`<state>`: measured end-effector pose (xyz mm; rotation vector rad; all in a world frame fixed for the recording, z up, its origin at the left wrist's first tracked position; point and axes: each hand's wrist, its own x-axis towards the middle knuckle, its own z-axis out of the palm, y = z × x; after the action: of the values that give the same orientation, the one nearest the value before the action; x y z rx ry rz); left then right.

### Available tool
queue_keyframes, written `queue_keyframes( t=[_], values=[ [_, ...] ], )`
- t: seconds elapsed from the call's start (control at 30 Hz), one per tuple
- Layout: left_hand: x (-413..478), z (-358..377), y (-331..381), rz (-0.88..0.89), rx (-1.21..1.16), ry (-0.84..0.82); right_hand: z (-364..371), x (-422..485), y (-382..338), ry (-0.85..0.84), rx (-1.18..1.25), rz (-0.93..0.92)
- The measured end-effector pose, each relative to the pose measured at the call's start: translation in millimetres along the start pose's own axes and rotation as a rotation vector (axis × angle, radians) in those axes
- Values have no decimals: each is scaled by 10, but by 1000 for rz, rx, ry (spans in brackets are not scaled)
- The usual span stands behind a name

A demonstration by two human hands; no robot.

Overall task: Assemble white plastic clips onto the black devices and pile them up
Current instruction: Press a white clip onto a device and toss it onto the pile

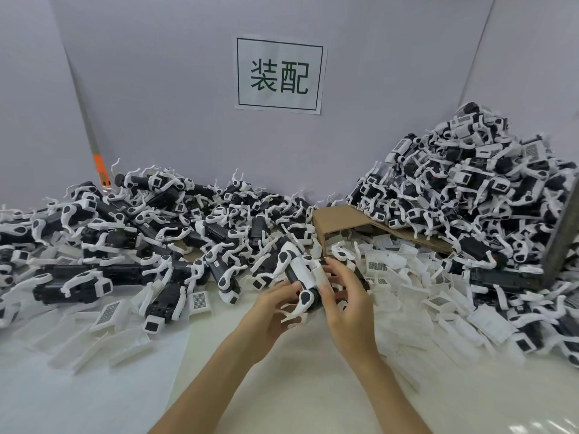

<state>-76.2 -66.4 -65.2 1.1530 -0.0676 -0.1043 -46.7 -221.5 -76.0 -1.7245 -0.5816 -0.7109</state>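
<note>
A black device with white fittings (297, 270) is held up over the table's middle, tilted from upper left to lower right. My left hand (272, 308) grips its lower end from the left. My right hand (341, 296) is on its right side, thumb against the device, with a white plastic clip (320, 270) between thumb and device body. Loose white clips (394, 289) lie scattered to the right of my hands. A tall pile of devices with clips (470, 183) rises at the back right.
A wide heap of black devices (141, 233) fills the left and middle back. A brown cardboard box (338, 220) lies on its side behind my hands. More white clips (103, 336) lie at the front left. A paper sign (279, 74) hangs on the grey back wall.
</note>
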Motion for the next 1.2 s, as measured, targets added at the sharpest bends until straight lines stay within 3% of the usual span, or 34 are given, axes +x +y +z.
queue_keyframes(
  t=[0.17, 0.4, 0.57, 0.67, 0.87, 0.97, 1.07, 1.2],
  values=[
    [-22, 40, -15, -5, 55, 74, 3, 13, -8, -26, -33, -32],
    [-14, 42, 4, 48, 69, 149, -65, 18, -12, 183, -196, -68],
    [-36, 92, -13, 105, 62, 161, 38, -76, -106, -231, -59, -136],
    [-26, 70, -4, 110, 56, 189, 84, -83, -71, -290, -55, -84],
    [-36, 91, 14, 252, 239, 225, -3, -14, -138, -81, 124, 184],
    [-9, 58, -10, 376, 351, 339, -27, 23, -206, -49, 368, 395],
    [49, -68, -17, 385, 272, 545, -109, -44, -378, -180, 692, 630],
    [123, -198, 20, 278, 101, 746, -286, -256, -489, -480, 774, 965]
  ],
)
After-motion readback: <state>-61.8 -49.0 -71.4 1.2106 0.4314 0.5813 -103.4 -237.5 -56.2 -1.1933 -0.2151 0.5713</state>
